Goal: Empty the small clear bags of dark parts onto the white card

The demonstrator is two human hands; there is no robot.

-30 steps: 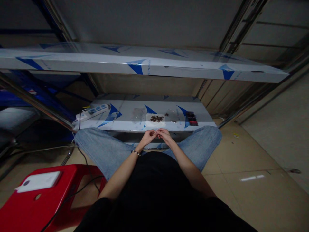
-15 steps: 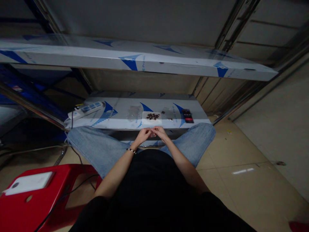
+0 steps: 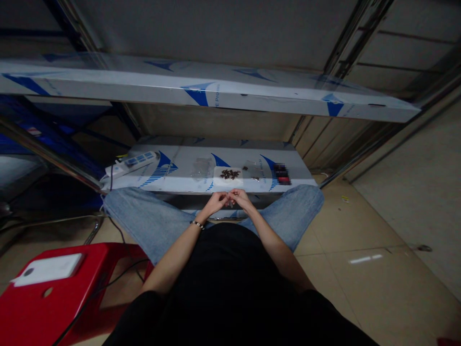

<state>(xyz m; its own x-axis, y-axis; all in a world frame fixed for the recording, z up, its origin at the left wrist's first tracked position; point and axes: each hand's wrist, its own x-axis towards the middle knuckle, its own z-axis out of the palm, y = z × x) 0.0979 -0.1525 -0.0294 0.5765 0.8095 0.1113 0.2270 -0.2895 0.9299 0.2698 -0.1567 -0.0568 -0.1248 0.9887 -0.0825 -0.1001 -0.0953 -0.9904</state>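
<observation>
My left hand (image 3: 216,201) and my right hand (image 3: 240,197) meet just in front of the lower shelf's edge, fingers pinched together. Between them hangs a small clear plastic bag (image 3: 230,204), mostly covered by the fingers; whether anything is inside I cannot make out. Beyond the hands, a pile of small dark brown pieces (image 3: 229,174) lies on a white sheet or tray (image 3: 236,182). Left of that pile are flat clear plastic bags (image 3: 201,168). To its right lie more clear bags (image 3: 255,169) with a few dark pieces.
A white power strip (image 3: 131,163) rests on the left of the lower shelf (image 3: 183,149). A blurred dark and red item (image 3: 282,174) sits at its right. An upper shelf (image 3: 252,98) crosses ahead. A red stool (image 3: 86,269) bearing a white device (image 3: 50,269) stands at left, with cables.
The hands stay together in nearly the same place, with a slight shift of the fingers around the clear bag. The whole view has moved slightly.
</observation>
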